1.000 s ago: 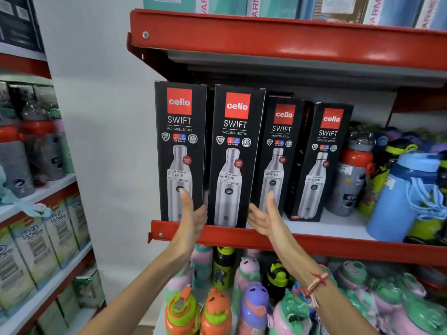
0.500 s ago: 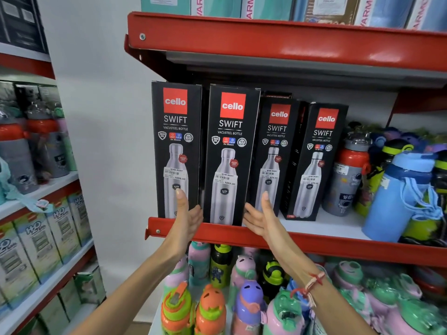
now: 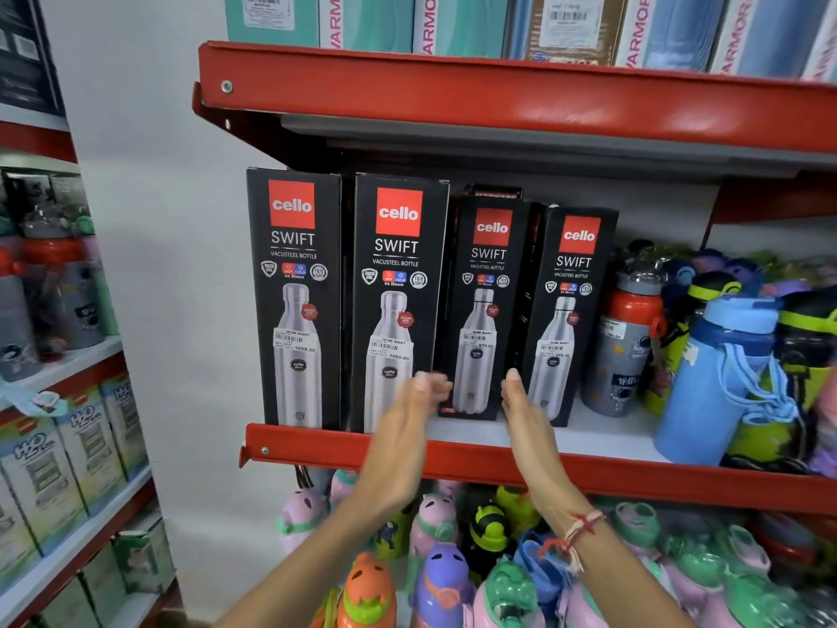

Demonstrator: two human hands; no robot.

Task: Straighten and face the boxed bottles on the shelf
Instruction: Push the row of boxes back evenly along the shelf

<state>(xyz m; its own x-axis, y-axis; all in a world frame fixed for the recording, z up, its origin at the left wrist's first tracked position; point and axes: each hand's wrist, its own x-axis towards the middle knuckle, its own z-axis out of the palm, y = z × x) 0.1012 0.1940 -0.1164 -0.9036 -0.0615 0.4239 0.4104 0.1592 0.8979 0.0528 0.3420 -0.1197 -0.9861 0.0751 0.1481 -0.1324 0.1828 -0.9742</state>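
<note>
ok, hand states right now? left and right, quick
Left hand: open, blurred, holding nothing, in front of the second boxed bottle.
Right hand: open, flat, holding nothing, between the third boxed bottle and the fourth.

Four boxes stand in a row on the shelf: first box at the far left, second box beside it, both at the front edge. The third box and fourth box stand further right and set back. Loose bottles crowd the shelf to their right. My left hand is before the second box, my right hand between the third and fourth. More bottles fill the shelf below.
</note>
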